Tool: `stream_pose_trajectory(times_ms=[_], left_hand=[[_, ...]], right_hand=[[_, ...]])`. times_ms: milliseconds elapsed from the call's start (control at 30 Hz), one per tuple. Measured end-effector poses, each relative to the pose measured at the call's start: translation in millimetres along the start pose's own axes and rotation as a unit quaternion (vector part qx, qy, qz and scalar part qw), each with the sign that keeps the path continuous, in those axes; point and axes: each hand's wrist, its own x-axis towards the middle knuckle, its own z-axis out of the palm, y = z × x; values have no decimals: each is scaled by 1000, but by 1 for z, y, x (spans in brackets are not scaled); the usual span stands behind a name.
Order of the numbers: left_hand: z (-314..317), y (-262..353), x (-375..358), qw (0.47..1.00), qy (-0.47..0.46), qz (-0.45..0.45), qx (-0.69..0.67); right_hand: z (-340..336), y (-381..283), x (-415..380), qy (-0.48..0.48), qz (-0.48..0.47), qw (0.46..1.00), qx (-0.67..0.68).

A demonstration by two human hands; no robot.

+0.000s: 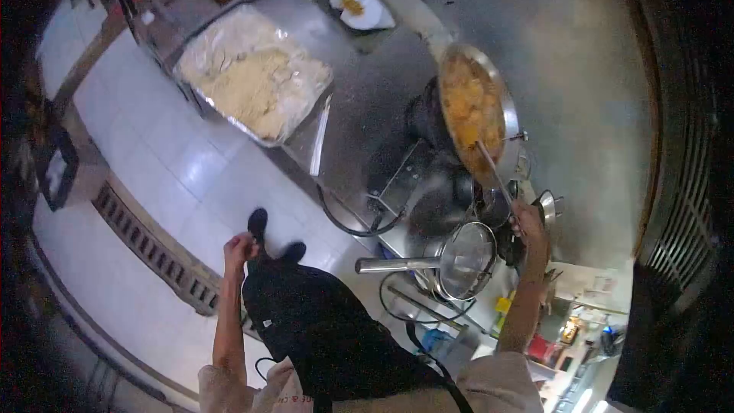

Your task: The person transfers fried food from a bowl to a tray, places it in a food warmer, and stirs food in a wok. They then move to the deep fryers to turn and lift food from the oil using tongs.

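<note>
From up here I look almost straight down over the person's dark apron (329, 336) and shoes (267, 233) onto a pale tiled floor (176, 176).

Nearest, the left hand (239, 248) hangs at the side, fingers curled in toward the palm, carrying nothing that I can see and touching no tool.

The right hand (527, 222) is stretched out to the stove, its grip closed round the end of a long metal handle (493, 172), which runs up into the wok (478, 111). I cannot tell whether the handle ends in a ladle or a spatula, since the tip is sunk in the food.

Just beside that hand, nearer the body, a round wire strainer (466, 260) rests on a pot with its handle pointing left, and it looks empty to me. A dark burner ring (440, 210) sits between strainer and wok.

The wok is brim-full of yellow-orange pieces (470, 103), so I judge the cooking to be well under way: the food is in and being stirred or turned, and nothing has been lifted out to the strainer yet.

Farther off, on the steel table (367, 84), a large foil-lined tray (252, 76) holds a heap of pale crumbly stuff, seemingly untouched at this moment. Beyond it lies a small white dish (363, 8) with a dab of something yellow.
</note>
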Motion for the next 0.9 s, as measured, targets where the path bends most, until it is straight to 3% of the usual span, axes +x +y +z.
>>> stream_pose_trajectory(times_ms=[67,167,200,300,333,433,533,600,633,667,733,800,867,900], left_hand=[[7,-14,14,999,-18,-37,-18],[39,-30,35,992,-110,-56,-27],[58,-27,35,989,-134,-65,2],[106,-31,41,973,-216,-79,31],[118,-43,47,963,-261,-68,15],[152,-40,46,952,-289,-81,58],[153,-47,49,947,-297,-60,103],[140,-43,50,952,-283,-80,83],[131,-28,46,954,-271,-68,109],[119,-26,51,957,-232,-120,125],[78,-36,66,964,-200,-114,137],[34,-24,78,964,-197,-86,156],[-5,-17,78,979,-161,-83,95],[-16,-8,67,987,-104,-34,120]], right_hand=[[23,-11,-2,37,-14,999,36],[22,-21,7,43,-123,990,-55],[24,-36,-7,74,-65,995,-29],[1,-35,5,118,-106,978,-137],[15,-75,-30,165,-77,965,-187],[-19,-63,-19,160,-158,933,-280],[-34,-83,-46,159,-131,934,-290],[-64,-46,-34,193,-213,856,-431],[-77,-41,-42,189,-225,844,-449],[-89,-37,-50,185,-237,832,-467],[-84,-74,-83,136,-236,877,-396],[-96,-50,-80,169,-301,866,-361],[-95,-49,-92,176,-278,868,-372],[-97,-49,-95,167,-266,871,-377]])
